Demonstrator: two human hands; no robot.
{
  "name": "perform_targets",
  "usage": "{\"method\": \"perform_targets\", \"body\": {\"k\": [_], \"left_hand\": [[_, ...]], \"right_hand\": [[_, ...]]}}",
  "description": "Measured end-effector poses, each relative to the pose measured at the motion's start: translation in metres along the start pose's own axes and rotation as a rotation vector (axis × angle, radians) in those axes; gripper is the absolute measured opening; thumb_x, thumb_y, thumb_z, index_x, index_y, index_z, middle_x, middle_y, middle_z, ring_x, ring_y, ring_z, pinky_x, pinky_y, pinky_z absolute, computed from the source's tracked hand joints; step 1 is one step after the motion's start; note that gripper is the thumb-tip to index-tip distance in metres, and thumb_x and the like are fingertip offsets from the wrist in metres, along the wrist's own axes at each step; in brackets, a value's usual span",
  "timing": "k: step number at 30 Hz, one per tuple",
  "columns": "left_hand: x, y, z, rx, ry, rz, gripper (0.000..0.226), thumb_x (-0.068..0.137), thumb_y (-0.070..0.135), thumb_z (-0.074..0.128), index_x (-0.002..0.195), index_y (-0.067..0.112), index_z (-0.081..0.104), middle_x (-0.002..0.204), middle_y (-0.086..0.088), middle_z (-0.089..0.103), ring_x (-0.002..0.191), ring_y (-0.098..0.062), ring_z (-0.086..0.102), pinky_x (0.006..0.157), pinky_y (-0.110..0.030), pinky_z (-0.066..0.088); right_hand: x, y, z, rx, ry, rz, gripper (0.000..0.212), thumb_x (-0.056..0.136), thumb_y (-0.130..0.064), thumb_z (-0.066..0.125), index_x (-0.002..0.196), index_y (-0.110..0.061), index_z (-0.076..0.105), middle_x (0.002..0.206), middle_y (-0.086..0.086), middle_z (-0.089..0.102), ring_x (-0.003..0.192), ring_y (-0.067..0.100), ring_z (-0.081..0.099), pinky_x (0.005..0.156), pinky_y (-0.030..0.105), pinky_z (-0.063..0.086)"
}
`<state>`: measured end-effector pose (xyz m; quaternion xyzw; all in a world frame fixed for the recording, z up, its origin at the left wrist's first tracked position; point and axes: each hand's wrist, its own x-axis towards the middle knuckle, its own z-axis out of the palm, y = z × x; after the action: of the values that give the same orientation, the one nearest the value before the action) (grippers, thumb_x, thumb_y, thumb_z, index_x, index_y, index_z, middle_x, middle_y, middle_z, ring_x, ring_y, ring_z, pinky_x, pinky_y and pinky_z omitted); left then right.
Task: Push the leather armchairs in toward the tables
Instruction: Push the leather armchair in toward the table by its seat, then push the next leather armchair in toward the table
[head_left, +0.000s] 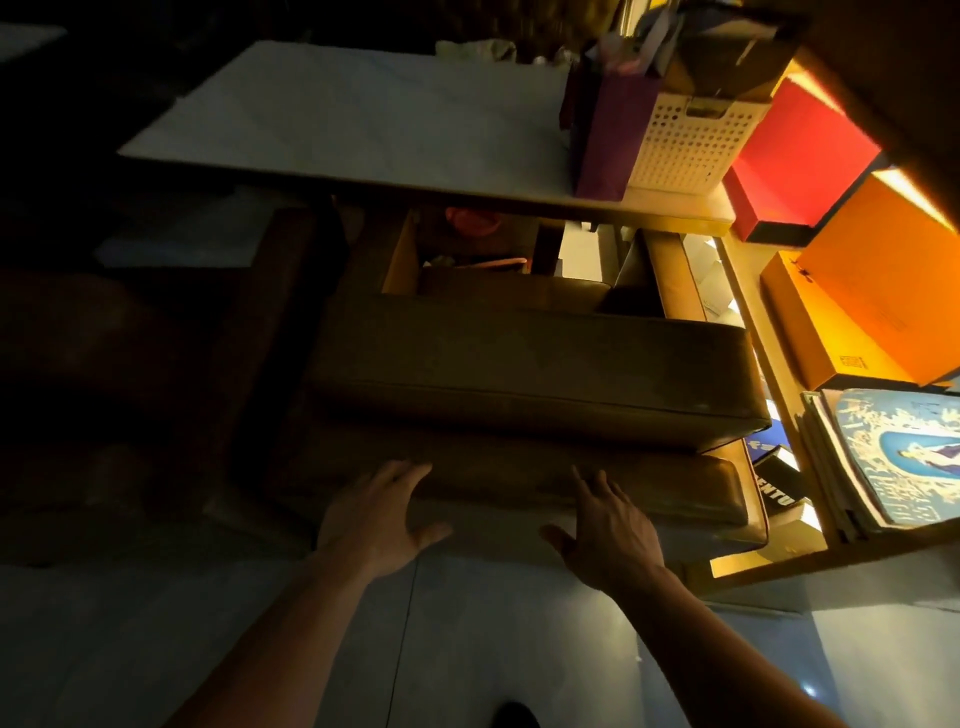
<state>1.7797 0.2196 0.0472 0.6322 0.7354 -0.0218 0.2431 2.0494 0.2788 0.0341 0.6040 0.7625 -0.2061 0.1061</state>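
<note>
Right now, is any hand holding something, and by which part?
Nothing is held. The left hand and right hand are open, fingers spread, at the back of the armchair; no grip is closed.

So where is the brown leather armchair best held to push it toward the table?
Probably the back of the leather armchair, from the near side opposite the white table. The backrest is broad and flat, with room for the left hand and right hand spread apart, palms flat, so it goes in straight.
</note>
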Motion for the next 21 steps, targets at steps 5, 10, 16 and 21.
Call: {"method": "perform_targets", "body": {"k": [5,10,16,21], "left_hand": [[-0.05,-0.04,-0.039,-0.116,-0.004,0.017,0.086,0.08,0.076,0.053,0.152,0.04,0.021,0.16,0.009,0.021,0.145,-0.018,0.023,0.111,-0.047,0.034],[-0.114,-0.115,-0.076,-0.208,0.025,0.035,0.083,0.08,0.075,0.056,0.15,0.042,0.027,0.156,0.014,0.027,0.14,-0.014,0.031,0.108,-0.039,0.035],[-0.195,-0.242,-0.117,-0.242,0.071,-0.022,0.083,0.078,0.075,0.058,0.148,0.042,0.029,0.156,0.01,0.03,0.138,-0.014,0.034,0.107,-0.036,0.036],[-0.241,-0.329,-0.152,-0.212,0.086,-0.072,0.083,0.078,0.076,0.057,0.148,0.045,0.026,0.159,0.009,0.024,0.144,-0.016,0.026,0.109,-0.04,0.032]], "right_hand": [[-0.033,-0.063,-0.028,-0.028,-0.006,-0.073,0.088,0.088,-0.064,0.055,0.157,-0.027,0.014,0.16,0.009,0.026,0.141,0.031,0.037,0.105,0.041,0.045],[-0.075,-0.164,-0.037,-0.049,-0.022,-0.114,0.082,0.09,-0.058,0.058,0.155,-0.024,0.023,0.155,0.007,0.034,0.138,0.028,0.042,0.105,0.038,0.043],[-0.112,-0.307,-0.027,-0.049,-0.031,-0.169,0.072,0.084,-0.045,0.07,0.147,-0.027,0.039,0.151,0.008,0.041,0.126,0.028,0.054,0.095,0.037,0.05],[-0.125,-0.41,-0.021,-0.056,-0.052,-0.266,0.07,0.084,-0.048,0.065,0.145,-0.03,0.037,0.144,0.006,0.047,0.124,0.028,0.054,0.094,0.039,0.048]]}}
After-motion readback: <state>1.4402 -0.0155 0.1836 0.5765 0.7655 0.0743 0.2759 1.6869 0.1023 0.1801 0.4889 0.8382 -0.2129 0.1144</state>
